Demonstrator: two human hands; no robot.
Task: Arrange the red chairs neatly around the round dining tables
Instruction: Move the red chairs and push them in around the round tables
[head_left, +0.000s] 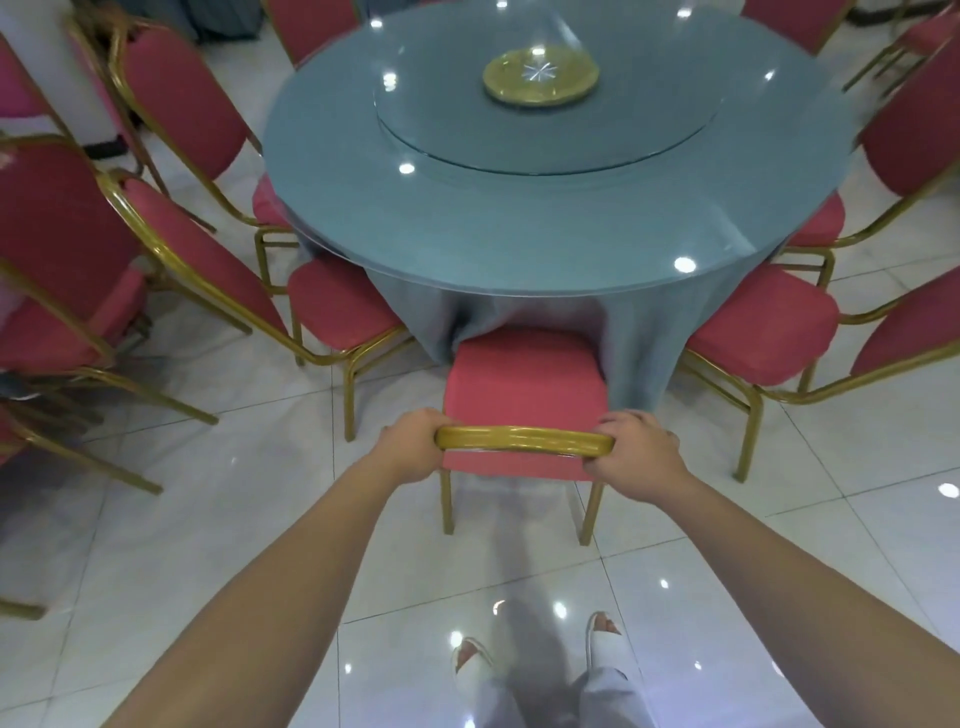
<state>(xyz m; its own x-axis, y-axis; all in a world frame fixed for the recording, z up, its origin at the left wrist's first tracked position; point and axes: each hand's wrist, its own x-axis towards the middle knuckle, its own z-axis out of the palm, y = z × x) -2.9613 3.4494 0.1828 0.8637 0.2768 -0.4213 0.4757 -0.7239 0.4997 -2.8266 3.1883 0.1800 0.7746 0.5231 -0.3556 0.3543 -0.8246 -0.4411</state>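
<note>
A red chair (524, 379) with a gold frame stands right in front of me, its seat front tucked under the grey-blue cloth of the round dining table (519, 244). My left hand (410, 444) grips the left end of its gold top rail. My right hand (641, 452) grips the right end. Other red chairs ring the table: one at the near left (343, 306), one at the near right (763, 322), one further left (182, 104) and one further right (914, 130).
A glass turntable (545, 135) with a gold centre disc (540, 75) lies on the table. More red chairs (57, 244) crowd the left side. Glossy white floor tiles (260, 519) surround me, and my feet (540, 654) stand behind the chair.
</note>
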